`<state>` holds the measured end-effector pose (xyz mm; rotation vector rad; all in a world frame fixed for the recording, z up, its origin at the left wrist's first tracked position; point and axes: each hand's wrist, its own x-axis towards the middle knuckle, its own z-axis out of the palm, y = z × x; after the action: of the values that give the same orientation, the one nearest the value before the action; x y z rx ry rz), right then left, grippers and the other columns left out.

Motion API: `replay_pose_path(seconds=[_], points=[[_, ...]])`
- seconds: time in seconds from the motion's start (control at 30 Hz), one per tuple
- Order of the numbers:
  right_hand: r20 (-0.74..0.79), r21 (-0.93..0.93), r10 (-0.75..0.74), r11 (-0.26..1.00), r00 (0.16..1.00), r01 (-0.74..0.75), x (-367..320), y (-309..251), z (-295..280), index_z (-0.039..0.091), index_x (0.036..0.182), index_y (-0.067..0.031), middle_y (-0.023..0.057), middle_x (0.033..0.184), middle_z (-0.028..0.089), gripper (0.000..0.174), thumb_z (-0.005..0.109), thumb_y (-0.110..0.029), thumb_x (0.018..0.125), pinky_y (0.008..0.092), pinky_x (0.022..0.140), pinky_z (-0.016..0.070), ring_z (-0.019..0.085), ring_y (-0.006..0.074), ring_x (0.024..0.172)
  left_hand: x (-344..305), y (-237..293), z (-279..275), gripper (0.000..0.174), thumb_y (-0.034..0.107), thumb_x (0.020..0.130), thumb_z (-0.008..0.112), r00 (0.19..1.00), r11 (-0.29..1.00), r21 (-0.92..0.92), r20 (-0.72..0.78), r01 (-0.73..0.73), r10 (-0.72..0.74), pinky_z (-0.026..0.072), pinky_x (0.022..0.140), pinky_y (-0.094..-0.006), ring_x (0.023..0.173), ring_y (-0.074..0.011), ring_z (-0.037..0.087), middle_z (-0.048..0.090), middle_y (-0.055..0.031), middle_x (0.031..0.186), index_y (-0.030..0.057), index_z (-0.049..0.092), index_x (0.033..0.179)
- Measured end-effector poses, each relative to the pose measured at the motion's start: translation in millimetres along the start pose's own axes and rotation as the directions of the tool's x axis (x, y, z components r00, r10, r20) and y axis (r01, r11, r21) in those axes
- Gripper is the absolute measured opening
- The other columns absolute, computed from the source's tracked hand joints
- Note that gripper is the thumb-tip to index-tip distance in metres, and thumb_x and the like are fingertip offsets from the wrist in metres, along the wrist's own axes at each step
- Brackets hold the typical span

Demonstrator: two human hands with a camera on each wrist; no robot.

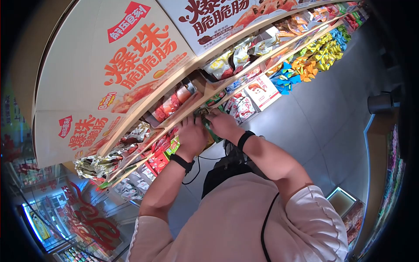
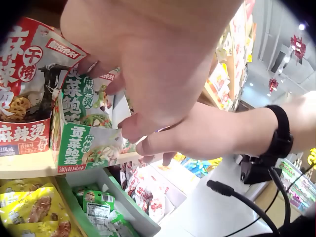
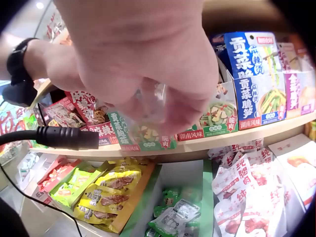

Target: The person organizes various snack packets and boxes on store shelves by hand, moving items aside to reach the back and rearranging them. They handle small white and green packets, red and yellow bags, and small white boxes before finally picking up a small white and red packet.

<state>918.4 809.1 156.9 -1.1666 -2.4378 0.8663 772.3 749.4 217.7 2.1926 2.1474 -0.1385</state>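
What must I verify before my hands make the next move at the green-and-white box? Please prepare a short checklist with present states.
1. Both the left hand and right hand are at the green-and-white box: ok.
2. Grip on a packet inside it: cannot tell; the contact is partly hidden.
3. Box fully on the shelf: cannot tell; its front covers the edge.
4. Neighbouring red box upright: ok.
5. Green packets below, inside their tray: ok.
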Motion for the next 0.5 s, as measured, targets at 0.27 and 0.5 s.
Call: replay_pose_path(seconds=[0.27, 0.5], points=[[0.073, -0.071, 0.012, 0.997, 0.997, -0.006, -2.2, 4.9, 3.6, 0.060, 0.124, -0.0122, 0.0148, 0.124, 0.056, 0.042, 0.061, -0.016, 0.082, 0.0419, 0.077, 0.0553, 0.066, 0.0305, 0.096, 26.3, -2.2, 10.8, 0.070, 0.039, 0.080, 0.064, 0.965, 0.966, -0.135, 0.174, 0.218, -0.194, 0.0272, 0.108, -0.0537, 0.130, -0.0366, 0.044, 0.050, -0.0241, 0.137, 0.0005, 0.045, 0.135], [0.162, 0.127, 0.055, 0.989, 0.985, -0.076, -14.3, 17.8, -24.9, 0.060, 0.127, -0.0178, 0.0173, 0.118, 0.060, 0.043, 0.057, -0.017, 0.084, 0.0445, 0.082, 0.0535, 0.064, 0.0352, 0.098, 11.9, 0.3, 16.4, 0.049, 0.030, 0.076, 0.067, 0.994, 0.995, 0.028, 0.046, 0.097, -0.098, 0.0300, 0.108, -0.0501, 0.127, -0.0369, 0.046, 0.053, -0.0198, 0.132, 0.0047, 0.062, 0.117]])
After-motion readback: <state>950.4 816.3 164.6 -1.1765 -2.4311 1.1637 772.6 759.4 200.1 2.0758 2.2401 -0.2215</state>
